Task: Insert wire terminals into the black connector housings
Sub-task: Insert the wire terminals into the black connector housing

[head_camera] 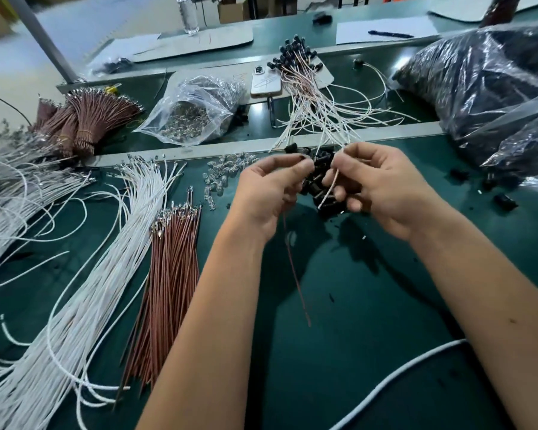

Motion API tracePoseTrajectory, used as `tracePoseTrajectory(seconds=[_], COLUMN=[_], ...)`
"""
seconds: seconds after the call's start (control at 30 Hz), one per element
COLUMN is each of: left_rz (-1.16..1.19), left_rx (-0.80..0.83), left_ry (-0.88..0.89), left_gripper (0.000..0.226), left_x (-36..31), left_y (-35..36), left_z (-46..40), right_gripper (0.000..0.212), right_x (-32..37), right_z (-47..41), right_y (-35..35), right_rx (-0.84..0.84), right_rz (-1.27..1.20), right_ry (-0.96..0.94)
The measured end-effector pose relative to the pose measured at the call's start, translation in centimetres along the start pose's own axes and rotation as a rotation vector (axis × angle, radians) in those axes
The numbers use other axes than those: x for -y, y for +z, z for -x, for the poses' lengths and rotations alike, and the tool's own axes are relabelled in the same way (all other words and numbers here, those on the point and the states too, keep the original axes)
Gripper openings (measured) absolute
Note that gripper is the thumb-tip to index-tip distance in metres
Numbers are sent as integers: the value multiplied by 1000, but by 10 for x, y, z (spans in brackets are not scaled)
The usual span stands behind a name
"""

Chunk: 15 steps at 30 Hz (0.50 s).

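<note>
Above the green surface (339,321) and its heap of black connector housings (322,178), the left hand (267,193) pinches a housing with a brown wire (295,274) trailing, while the right hand (376,187) pinches a white wire (331,184), seemingly lining its terminal up for insertion.

Green table (339,352) seen from above, white wire (330,184) pinched by right hand (382,187), brown wire (295,271) hung from left hand (267,193), black connector housings (320,178) heaped between them, white wire bundle (106,259) and brown wire bundle (171,274) laid at left, finished assemblies (308,88) piled far.
</note>
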<state>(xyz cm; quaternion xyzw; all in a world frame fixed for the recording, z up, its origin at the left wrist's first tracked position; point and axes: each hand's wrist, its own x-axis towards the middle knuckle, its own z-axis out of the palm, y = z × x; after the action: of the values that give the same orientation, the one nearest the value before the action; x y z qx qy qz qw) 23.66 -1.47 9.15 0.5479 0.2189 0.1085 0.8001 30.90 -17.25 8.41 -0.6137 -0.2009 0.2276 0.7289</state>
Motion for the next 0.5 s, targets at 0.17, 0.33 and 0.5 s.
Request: tracePoseTrajectory(seconds=[0.17, 0.33, 0.5], left_rz=[-116, 31, 92], left_rx=[191, 240, 323], left_ry=[47, 77, 50], left_gripper=[22, 24, 27], left_x=[9, 11, 12], left_y=[-20, -24, -24], left_z=[9, 3, 3], right_gripper=[7, 8, 11], right_x=[-3, 0, 8], right_z=[0, 8, 16], right_y=[-4, 8, 19], right_rx=[-98, -166, -158], right_rz=[-148, 84, 160], right_ry=[-217, -503, -623])
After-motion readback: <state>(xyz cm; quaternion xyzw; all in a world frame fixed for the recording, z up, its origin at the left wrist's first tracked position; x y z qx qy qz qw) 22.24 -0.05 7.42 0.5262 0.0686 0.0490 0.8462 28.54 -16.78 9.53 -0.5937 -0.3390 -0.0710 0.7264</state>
